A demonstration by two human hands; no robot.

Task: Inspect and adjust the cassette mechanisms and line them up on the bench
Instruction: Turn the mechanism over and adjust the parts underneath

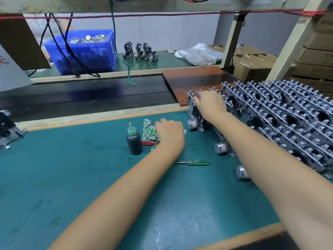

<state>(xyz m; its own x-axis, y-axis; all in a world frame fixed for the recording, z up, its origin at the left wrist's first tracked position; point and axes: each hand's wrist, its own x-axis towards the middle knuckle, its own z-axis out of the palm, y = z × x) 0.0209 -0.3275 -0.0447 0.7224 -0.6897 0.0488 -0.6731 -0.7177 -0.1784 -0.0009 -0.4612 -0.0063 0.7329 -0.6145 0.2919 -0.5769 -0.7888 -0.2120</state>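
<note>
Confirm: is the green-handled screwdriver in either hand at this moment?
No. The green-handled screwdriver lies loose on the green mat, apart from the left hand and the right hand.

1. Dozens of grey metal cassette mechanisms with black flywheels (281,116) stand upright, packed in diagonal rows along the right side of the green-matted surface (72,177).
2. The endmost upright mechanism in the far row (193,112) stands at the row's left end, its silver cylindrical motor (191,124) facing outward low down.
3. Three further mechanisms (140,51) stand together on the far bench.
</note>
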